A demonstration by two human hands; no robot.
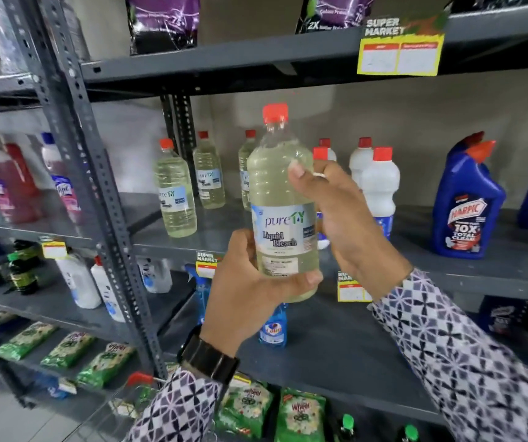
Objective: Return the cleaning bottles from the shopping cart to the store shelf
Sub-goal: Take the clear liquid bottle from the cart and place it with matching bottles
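I hold a clear liquid bleach bottle [280,193] with a red cap and pale yellow liquid upright in front of the grey middle shelf [495,266]. My left hand [250,291] grips its lower part from the left and below. My right hand [336,215] wraps its right side at label height. Behind it on that shelf stand three matching bleach bottles [176,189] and several white red-capped bottles [379,183]. A corner of the shopping cart [141,381], with a red handle, shows at the bottom left.
Two blue Harpic bottles [467,202] stand at the shelf's right. A blue spray bottle [274,327] sits on the shelf below, green detergent packs [299,416] lower still. A slotted grey upright [97,173] divides this rack from the left one holding pink bottles [7,180]. Price tags [400,55] hang from shelf edges.
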